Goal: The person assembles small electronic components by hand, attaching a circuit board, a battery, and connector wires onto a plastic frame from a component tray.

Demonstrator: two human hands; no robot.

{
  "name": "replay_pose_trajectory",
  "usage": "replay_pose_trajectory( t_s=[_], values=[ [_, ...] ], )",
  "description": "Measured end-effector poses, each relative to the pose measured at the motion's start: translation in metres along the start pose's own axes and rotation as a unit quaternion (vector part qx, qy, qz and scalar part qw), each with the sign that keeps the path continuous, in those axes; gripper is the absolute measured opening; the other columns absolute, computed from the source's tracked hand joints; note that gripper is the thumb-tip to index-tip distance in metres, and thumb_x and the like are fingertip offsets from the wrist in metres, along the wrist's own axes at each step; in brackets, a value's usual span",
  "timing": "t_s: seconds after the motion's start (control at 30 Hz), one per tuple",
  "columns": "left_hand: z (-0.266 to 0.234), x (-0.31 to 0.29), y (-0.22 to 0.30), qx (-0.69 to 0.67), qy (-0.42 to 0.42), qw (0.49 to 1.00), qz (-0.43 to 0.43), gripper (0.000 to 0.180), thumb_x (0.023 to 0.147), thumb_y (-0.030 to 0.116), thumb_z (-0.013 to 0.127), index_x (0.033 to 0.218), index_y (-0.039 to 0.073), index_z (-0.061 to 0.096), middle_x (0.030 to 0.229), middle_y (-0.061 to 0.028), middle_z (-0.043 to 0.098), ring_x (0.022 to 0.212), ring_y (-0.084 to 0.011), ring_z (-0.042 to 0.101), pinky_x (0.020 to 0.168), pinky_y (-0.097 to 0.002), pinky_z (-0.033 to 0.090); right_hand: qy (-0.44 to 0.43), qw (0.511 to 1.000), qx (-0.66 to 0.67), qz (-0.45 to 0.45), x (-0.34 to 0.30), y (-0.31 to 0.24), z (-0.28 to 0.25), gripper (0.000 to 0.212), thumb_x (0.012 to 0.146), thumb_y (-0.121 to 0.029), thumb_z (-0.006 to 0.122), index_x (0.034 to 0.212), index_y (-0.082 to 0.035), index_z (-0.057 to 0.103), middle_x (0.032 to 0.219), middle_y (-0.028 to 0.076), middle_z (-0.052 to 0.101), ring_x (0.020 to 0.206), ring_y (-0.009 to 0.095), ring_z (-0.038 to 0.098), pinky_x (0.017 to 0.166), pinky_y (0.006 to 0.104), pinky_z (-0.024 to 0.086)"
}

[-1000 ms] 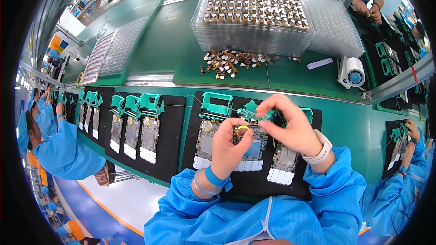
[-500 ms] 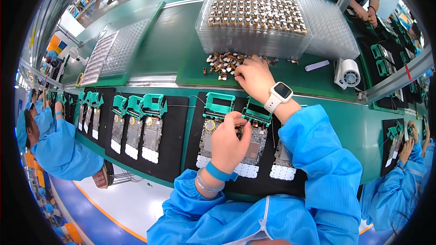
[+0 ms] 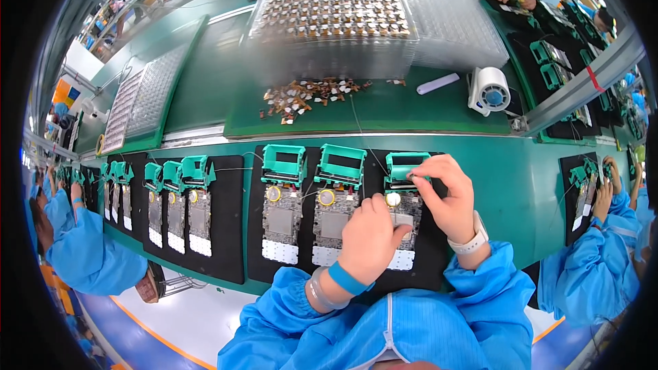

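Note:
On the rightmost circuit board [image 3: 404,223] of the near group, both my hands are at work. My right hand [image 3: 449,192] pinches thumb and forefinger together at the green frame [image 3: 406,163] on the board's far end; a tiny dark bit shows at the fingertips, too small to name. My left hand [image 3: 370,240] lies over the board's left part, thumb apart from the fingers, with nothing visible in it. Between the hands sits a round pale disc [image 3: 393,199]. Two similar boards lie to the left, the nearer one [image 3: 334,226] partly covered by my left hand.
Beyond the rail lies a pile of small parts [image 3: 308,96] with white and brown pieces. Behind it stand stacked clear trays [image 3: 329,55], and to the right a white fan [image 3: 491,91] and a white stick [image 3: 437,83]. More boards lie on a black mat [image 3: 226,233] leftward. Co-workers sit on both sides.
My right hand has come from the parts pile to the rightmost board's green frame. My left hand has left the middle board and shifted right. The whole view has turned rightward.

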State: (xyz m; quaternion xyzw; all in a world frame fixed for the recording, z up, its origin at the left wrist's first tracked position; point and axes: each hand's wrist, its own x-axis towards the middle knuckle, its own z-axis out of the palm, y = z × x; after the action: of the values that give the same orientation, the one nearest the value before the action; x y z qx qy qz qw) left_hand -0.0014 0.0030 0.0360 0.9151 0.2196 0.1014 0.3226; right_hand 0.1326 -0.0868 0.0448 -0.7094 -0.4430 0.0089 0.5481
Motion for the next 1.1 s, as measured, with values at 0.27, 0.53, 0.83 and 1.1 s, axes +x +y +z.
replay_pose_trajectory(
  t_s=[0.27, 0.53, 0.83, 1.1],
  values=[
    [0.015, 0.006, -0.01, -0.445, -0.066, 0.893, -0.016, 0.052, 0.073, 0.01, 0.075, 0.111, -0.001, 0.041, 0.093, -0.0128, 0.062, 0.085, -0.0221, 0.062, 0.071, -0.0324, 0.05, -0.015, 1.0, 0.01, 0.006, -0.006, -0.004, -0.008, 0.017, 0.073, 0.002, 0.067, 0.089, -0.004, 0.067, 0.083, 0.008, 0.065, 0.083, 0.024, 0.059, 0.073, 0.0339, 0.047],
    [0.007, 0.007, -0.008, -0.518, -0.029, 0.848, -0.105, 0.028, 0.08, -0.001, 0.066, 0.105, 0.0, 0.054, 0.09, -0.0008, 0.061, 0.082, -0.0047, 0.057, 0.07, -0.0184, 0.046, -0.061, 0.998, 0.018, -0.009, -0.007, -0.008, -0.017, 0.02, 0.072, 0.002, 0.067, 0.09, -0.007, 0.068, 0.082, 0.005, 0.064, 0.083, 0.023, 0.057, 0.075, 0.0335, 0.045],
    [0.005, 0.006, -0.006, -0.522, -0.021, 0.847, -0.098, 0.027, 0.08, -0.002, 0.066, 0.104, 0.0, 0.054, 0.087, -0.0001, 0.061, 0.08, -0.0039, 0.056, 0.069, -0.0175, 0.046, -0.08, 0.997, 0.0, -0.014, -0.008, -0.008, -0.017, 0.019, 0.072, 0.0, 0.067, 0.089, -0.008, 0.068, 0.082, 0.004, 0.065, 0.086, 0.024, 0.056, 0.079, 0.0338, 0.043],
    [0.006, 0.005, -0.005, -0.519, -0.019, 0.849, -0.093, 0.026, 0.08, -0.002, 0.067, 0.104, 0.001, 0.055, 0.086, 0.0005, 0.06, 0.079, -0.0034, 0.056, 0.068, -0.0171, 0.045, -0.081, 0.997, 0.008, 0.018, -0.009, -0.008, -0.018, 0.017, 0.073, -0.001, 0.068, 0.089, -0.007, 0.069, 0.081, 0.004, 0.065, 0.086, 0.023, 0.055, 0.078, 0.0332, 0.043]
  ],
)
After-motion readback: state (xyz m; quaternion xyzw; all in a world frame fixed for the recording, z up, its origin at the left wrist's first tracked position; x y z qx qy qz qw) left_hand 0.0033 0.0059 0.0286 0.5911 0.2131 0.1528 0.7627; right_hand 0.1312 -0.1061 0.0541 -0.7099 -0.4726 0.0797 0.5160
